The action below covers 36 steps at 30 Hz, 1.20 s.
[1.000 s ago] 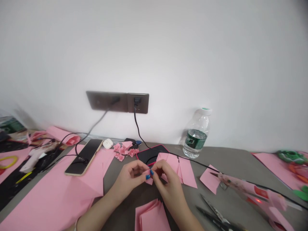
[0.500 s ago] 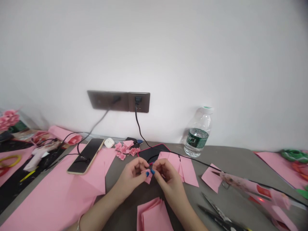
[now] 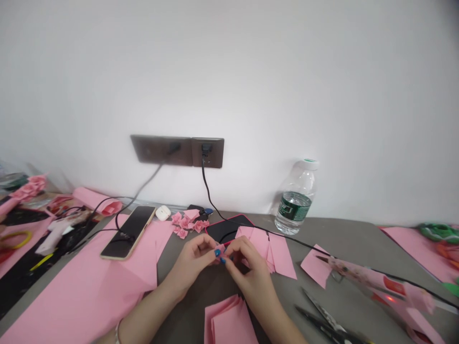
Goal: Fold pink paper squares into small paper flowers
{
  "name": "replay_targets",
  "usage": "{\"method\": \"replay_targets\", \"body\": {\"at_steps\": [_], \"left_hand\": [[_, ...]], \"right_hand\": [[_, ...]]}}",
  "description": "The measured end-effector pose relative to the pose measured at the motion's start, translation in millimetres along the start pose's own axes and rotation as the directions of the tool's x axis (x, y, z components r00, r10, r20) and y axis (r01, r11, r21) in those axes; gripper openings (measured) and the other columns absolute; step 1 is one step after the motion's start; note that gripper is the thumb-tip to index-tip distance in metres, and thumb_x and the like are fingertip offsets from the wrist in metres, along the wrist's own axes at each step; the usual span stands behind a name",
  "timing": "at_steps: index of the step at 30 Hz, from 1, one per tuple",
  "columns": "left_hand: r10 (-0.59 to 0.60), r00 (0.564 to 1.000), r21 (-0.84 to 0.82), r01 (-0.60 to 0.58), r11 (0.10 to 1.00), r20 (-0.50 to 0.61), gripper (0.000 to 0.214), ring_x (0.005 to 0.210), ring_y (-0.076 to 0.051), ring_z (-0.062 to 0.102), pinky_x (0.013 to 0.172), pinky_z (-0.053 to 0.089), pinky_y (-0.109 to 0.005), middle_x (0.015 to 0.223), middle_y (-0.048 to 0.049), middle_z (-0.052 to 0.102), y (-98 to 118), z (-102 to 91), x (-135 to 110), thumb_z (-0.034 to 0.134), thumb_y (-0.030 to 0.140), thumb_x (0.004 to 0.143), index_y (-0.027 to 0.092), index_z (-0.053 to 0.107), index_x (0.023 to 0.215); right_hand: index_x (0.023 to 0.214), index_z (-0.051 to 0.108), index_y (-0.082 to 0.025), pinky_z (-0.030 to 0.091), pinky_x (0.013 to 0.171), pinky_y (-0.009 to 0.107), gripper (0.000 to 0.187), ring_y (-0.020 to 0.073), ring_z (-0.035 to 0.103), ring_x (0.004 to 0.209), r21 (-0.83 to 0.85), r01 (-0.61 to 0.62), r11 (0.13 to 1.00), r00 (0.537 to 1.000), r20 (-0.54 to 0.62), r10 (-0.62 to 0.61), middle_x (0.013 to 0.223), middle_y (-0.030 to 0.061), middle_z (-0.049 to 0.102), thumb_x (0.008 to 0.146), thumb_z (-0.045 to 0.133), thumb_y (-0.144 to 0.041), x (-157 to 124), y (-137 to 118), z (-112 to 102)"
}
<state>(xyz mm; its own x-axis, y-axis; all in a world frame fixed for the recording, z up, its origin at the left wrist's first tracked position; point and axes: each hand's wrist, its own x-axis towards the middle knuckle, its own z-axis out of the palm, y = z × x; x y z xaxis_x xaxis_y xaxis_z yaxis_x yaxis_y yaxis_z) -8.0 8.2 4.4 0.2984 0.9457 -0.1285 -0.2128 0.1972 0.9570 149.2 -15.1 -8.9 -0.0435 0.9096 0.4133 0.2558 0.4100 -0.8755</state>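
Both hands (image 3: 193, 265) (image 3: 251, 267) in a pinch on pink paper (image 3: 221, 248), right thumb (image 3: 229, 267) newly the lower.

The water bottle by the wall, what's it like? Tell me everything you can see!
The clear, see-through plastic-looking bottle has a rounded body narrowing towards the top, where a white round cap with some green on it is on. A dark green wrap-around label has pale marks too blurry to read. It stands on the grey tabletop, close to the plain white wall. A thin black cable passes near its base; I can't tell whether they touch.
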Motion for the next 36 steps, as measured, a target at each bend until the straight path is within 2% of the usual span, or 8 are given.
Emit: {"method": "replay_targets", "body": {"at_steps": [3,7,13,18,21,30,36], "left_hand": [[-0.042,0.999,-0.010,0.042,0.999,0.020,0.028,0.071,-0.012,0.058,0.068,0.051,-0.022,0.073,0.0013,0.062,-0.4,-0.5,0.4,0.082,0.033,0.068,0.016,0.060,0.073],[-0.040,0.999,-0.044,0.040,0.998,-0.002,0.028,0.065,-0.010,0.057,0.066,0.051,-0.021,0.068,0.0019,0.060,-0.4,0.3,0.5,0.081,0.033,0.070,0.016,0.058,0.072],[-0.061,0.997,-0.067,0.058,0.996,-0.057,0.033,0.061,-0.009,0.056,0.065,0.053,-0.024,0.065,0.0029,0.058,1.4,1.7,0.5,0.085,0.035,0.063,0.016,0.058,0.069],[-0.005,1.000,-0.046,0.005,0.999,0.005,0.029,0.067,-0.011,0.057,0.068,0.052,-0.023,0.071,0.0017,0.060,-2.0,-2.1,1.7,0.084,0.030,0.064,0.016,0.060,0.073],[0.006,1.000,-0.018,-0.006,1.000,0.019,0.028,0.068,-0.011,0.057,0.068,0.050,-0.022,0.072,0.0017,0.061,-2.9,-2.8,1.4,0.084,0.029,0.065,0.015,0.062,0.074],[-0.047,0.998,-0.079,0.044,0.996,-0.037,0.028,0.064,-0.009,0.058,0.065,0.048,-0.019,0.068,0.0021,0.062,1.0,-0.6,1.2,0.083,0.030,0.068,0.015,0.060,0.073],[-0.068,0.996,-0.146,0.060,0.987,-0.051,0.028,0.064,-0.008,0.058,0.064,0.048,-0.017,0.067,0.0024,0.062,3.4,1.6,0.8,0.085,0.028,0.064,0.014,0.061,0.072]], "right_hand": [[0.075,0.059,-0.020,0.043,0.056,0.025,0.012,0.0168,0.055,0.068,0.008,-0.007,1.000,1.000,-0.006,0.007,0.079,0.0032,0.058,0.083,0.056,-0.013,0.9,2.0,-0.1],[0.078,0.061,-0.020,0.045,0.058,0.026,0.013,0.0178,0.057,0.072,0.003,0.008,1.000,1.000,0.000,-0.008,0.081,0.0044,0.059,0.082,0.055,-0.010,1.5,1.5,-1.4],[0.080,0.060,-0.021,0.048,0.066,0.027,0.017,0.0191,0.060,0.079,-0.079,0.104,0.991,0.994,-0.007,-0.105,0.085,0.0054,0.061,0.084,0.051,-0.007,0.4,-2.3,-2.9],[0.081,0.059,-0.022,0.048,0.070,0.027,0.018,0.0186,0.061,0.080,-0.146,0.121,0.982,0.993,0.007,-0.121,0.087,0.0049,0.062,0.086,0.052,-0.008,-1.6,-0.5,-2.3],[0.080,0.059,-0.023,0.049,0.070,0.026,0.018,0.0179,0.061,0.078,-0.152,0.127,0.980,0.992,0.007,-0.128,0.086,0.0043,0.062,0.086,0.052,-0.007,-1.7,-1.3,-2.3],[0.085,0.063,-0.023,0.050,0.073,0.027,0.022,0.0182,0.063,0.084,-0.146,0.196,0.970,0.981,0.043,-0.192,0.089,0.0055,0.062,0.086,0.051,-0.004,-1.0,-3.2,-3.5],[0.082,0.064,-0.023,0.051,0.066,0.025,0.023,0.0175,0.063,0.080,-0.177,0.239,0.955,0.971,0.039,-0.236,0.088,0.0057,0.059,0.086,0.052,-0.004,-0.9,0.3,-4.0]]}}
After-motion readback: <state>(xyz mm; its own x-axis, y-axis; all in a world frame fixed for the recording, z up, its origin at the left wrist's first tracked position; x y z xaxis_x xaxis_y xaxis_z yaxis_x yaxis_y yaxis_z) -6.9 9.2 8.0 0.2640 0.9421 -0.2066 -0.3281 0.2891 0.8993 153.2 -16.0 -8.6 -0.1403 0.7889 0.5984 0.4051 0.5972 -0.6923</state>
